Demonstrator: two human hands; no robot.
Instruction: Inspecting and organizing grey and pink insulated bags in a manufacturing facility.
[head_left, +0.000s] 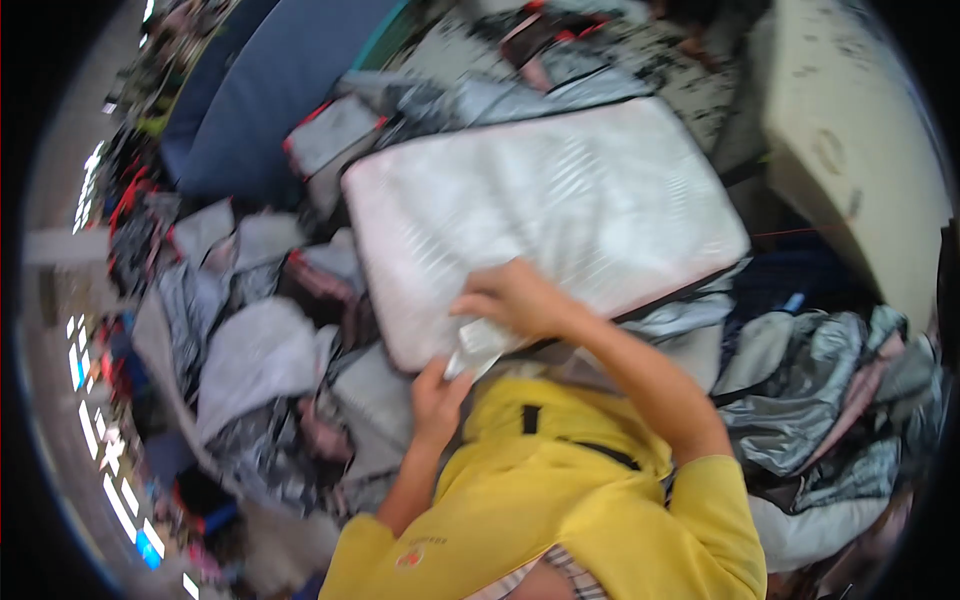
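Close in front of my body, my left hand (pixel 437 398) pinches the lower left edge of a small whitish, partly see-through piece (pixel 479 343). It looks like thin film or plastic, but blur hides its exact kind. My right hand (pixel 516 298) is bent over its upper end, fingers curled against it. Just beyond lies a large pale silvery-white rectangular panel (pixel 560 200), quilted-looking, with dark edging and rounded corners. The small piece is in front of the panel's near left corner, and my right hand overlaps the panel's near edge.
Grey, silver and pink fabric pieces (pixel 262 355) are heaped at left. More crumpled silver fabric (pixel 815 390) lies at right. A tall cream-coloured board (pixel 860 150) stands at far right, and a dark blue curved padded panel (pixel 285 90) at far left.
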